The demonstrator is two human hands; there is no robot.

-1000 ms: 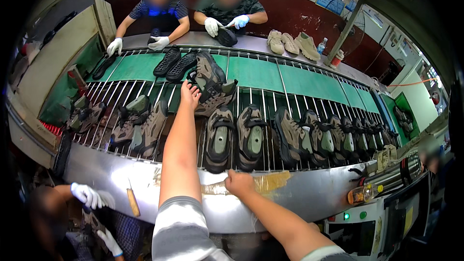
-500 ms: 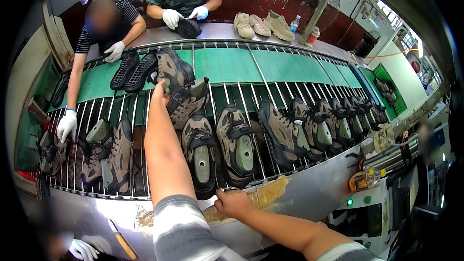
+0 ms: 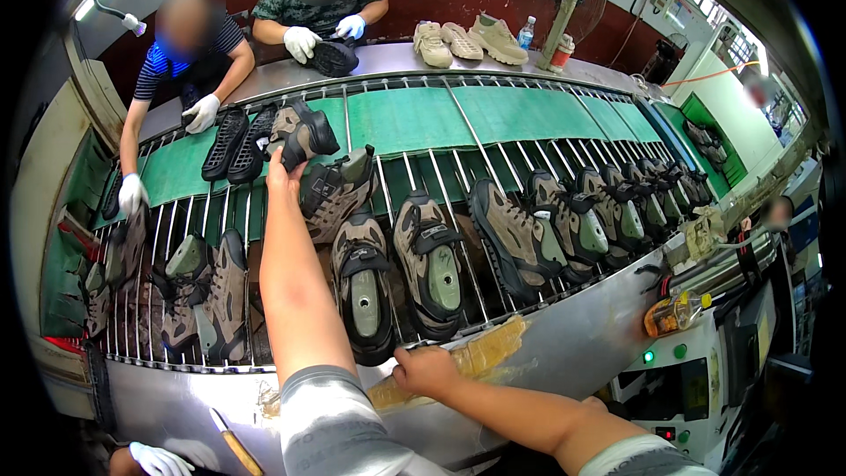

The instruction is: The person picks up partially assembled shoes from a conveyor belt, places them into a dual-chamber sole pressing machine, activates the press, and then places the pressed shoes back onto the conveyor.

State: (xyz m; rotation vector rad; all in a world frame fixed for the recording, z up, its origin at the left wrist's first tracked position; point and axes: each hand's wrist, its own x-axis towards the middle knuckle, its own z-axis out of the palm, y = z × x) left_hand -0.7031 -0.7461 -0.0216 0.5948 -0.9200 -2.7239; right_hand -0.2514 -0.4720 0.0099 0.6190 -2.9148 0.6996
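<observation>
My left hand (image 3: 283,178) reaches over the roller rack and grips a brown-and-black shoe (image 3: 295,134), tilted above the green belt. Just below it, another brown shoe (image 3: 337,197) leans on the rods. Two shoes with grey-green lasts inside, a left one (image 3: 363,286) and a right one (image 3: 430,269), stand on the rods at the near middle. My right hand (image 3: 426,369) rests with curled fingers on the metal front edge, close to the left one's heel; nothing shows in it.
Two black soles (image 3: 226,145) lie on the green belt (image 3: 397,119). More lasted shoes (image 3: 515,242) line the rods rightward. Across the rack, two co-workers wear white gloves; one glove (image 3: 133,194) touches a shoe. A knife (image 3: 236,449) lies on the near metal ledge.
My left hand has shifted slightly left with the shoe, which has turned and tilted. The co-worker's glove at the left has moved farther back, with a shoe raised beneath it. My right hand stays put.
</observation>
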